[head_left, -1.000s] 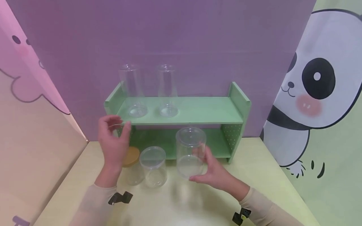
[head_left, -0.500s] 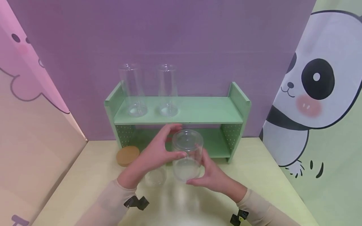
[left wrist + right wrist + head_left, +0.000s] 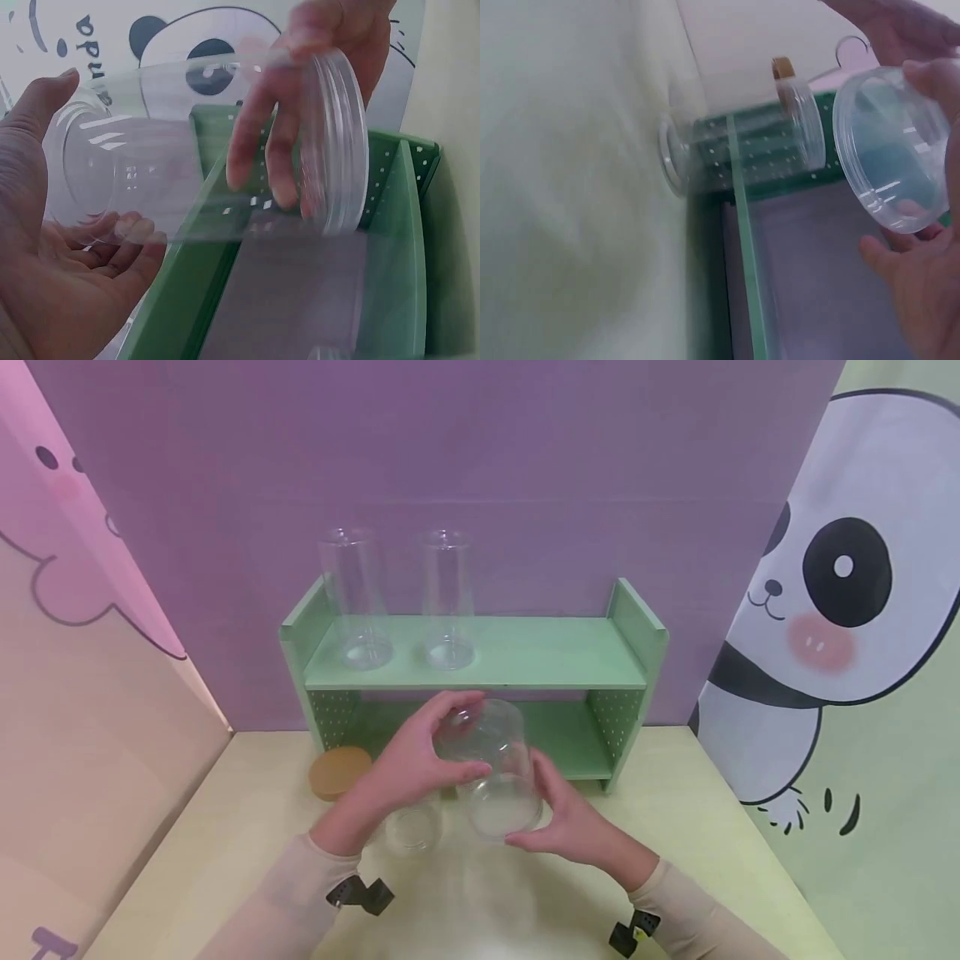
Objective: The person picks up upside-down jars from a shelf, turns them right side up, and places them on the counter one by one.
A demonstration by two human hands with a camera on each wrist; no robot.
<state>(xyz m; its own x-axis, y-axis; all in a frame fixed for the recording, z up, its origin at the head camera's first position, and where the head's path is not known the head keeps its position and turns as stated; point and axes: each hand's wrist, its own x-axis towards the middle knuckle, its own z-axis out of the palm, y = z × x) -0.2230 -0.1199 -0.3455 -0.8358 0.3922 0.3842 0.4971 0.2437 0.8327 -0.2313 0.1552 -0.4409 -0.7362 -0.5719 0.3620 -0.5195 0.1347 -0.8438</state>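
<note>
A wide clear jar (image 3: 504, 731) is held in front of the green shelf by both hands, its upper end leaning to the left. My left hand (image 3: 416, 752) grips the upper part, thumb in front and fingers behind. Lower down on the right side, my right hand (image 3: 566, 827) holds it between thumb and fingers. In the left wrist view the jar (image 3: 161, 161) spans both hands, its ridged end beside the right fingers (image 3: 281, 157). That ridged end of the jar (image 3: 885, 146) faces down toward the table in the right wrist view.
A small clear jar (image 3: 412, 828) stands on the table, partly hidden by the left hand. Beside it is a jar's brown lid (image 3: 340, 772). Two tall clear cylinders (image 3: 351, 593) stand on the upper left of the green shelf (image 3: 555, 652).
My left hand has come across from the left to the jar's upper part. Since half a second ago, the jar's top has tipped leftward. My right hand has kept its hold.
</note>
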